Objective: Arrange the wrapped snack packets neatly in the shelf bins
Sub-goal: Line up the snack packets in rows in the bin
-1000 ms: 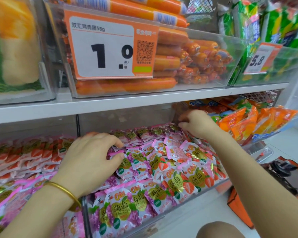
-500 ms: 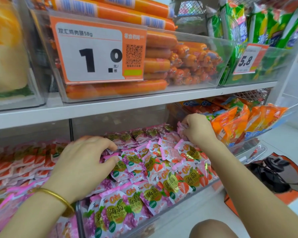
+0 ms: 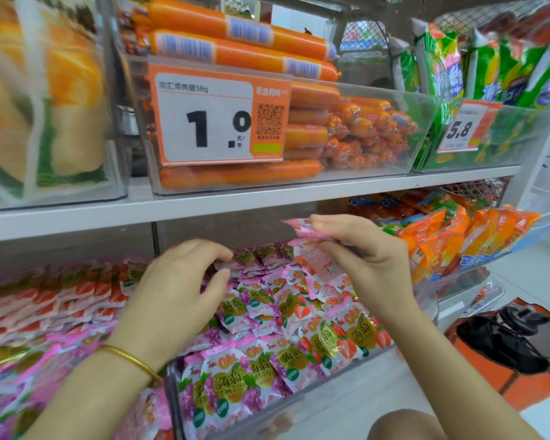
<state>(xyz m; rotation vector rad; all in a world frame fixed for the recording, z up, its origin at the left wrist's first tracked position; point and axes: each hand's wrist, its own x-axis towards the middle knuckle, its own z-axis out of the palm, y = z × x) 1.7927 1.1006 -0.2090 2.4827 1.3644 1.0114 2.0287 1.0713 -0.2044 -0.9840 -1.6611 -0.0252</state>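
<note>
Right grip (image 3: 362, 258) pinches pink packets (image 3: 300, 230) above the packet-filled clear bin (image 3: 311, 400) (left grip (image 3: 178, 290) curled, hold unclear).

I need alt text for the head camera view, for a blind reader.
The right hand pinches pink snack packets above a clear bin full of similar packets; the left hand, wearing a gold bangle, hovers over it. Orange sausages fill the bin above.

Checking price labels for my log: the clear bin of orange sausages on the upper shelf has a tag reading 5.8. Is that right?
Not quite. In the head view, the clear bin of orange sausages on the upper shelf has a tag reading 1.0. The 5.8 tag hangs on the neighbouring bin of green packets.
</note>
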